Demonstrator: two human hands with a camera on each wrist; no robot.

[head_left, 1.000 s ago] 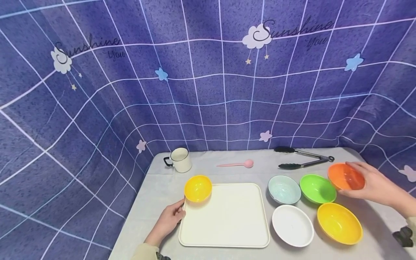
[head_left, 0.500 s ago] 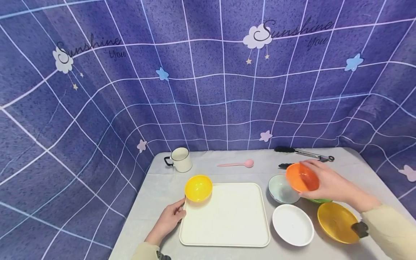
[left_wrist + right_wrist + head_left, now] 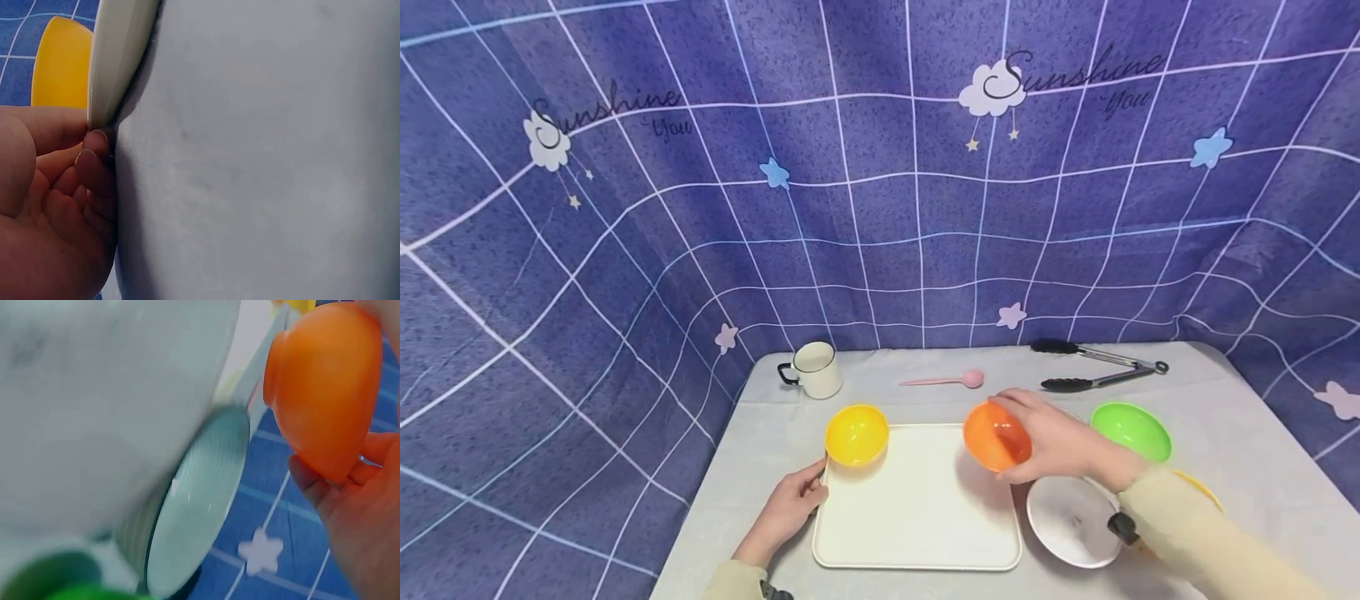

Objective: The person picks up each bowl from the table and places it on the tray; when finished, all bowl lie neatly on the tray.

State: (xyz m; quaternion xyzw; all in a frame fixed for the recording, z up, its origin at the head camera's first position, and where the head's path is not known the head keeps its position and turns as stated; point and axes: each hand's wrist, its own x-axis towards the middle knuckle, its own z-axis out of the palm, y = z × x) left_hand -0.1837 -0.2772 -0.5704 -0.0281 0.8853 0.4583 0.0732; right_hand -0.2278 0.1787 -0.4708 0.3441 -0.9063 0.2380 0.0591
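Note:
In the head view, my right hand (image 3: 1056, 442) grips an orange bowl (image 3: 992, 437) by its rim, held above the right part of a cream tray (image 3: 917, 517). The right wrist view shows the orange bowl (image 3: 328, 387) from its outer side, with my thumb and fingers at opposite parts of the rim. My left hand (image 3: 786, 512) pinches the tray's left edge; the left wrist view shows thumb and fingertips on the tray rim (image 3: 122, 56). On the tray's back left corner sits a small yellow bowl (image 3: 857, 435).
Right of the tray are a white bowl (image 3: 1067, 525), a green bowl (image 3: 1131, 429), a pale blue bowl (image 3: 200, 506) and a larger yellow bowl (image 3: 1201, 487), partly covered by my arm. Behind lie a mug (image 3: 818, 371), a pink spoon (image 3: 972, 379) and black-tipped tongs (image 3: 1105, 382).
My right hand has carried the orange bowl leftward from beside the green bowl, past the pale blue one, to over the tray. My left hand and the tray have stayed put.

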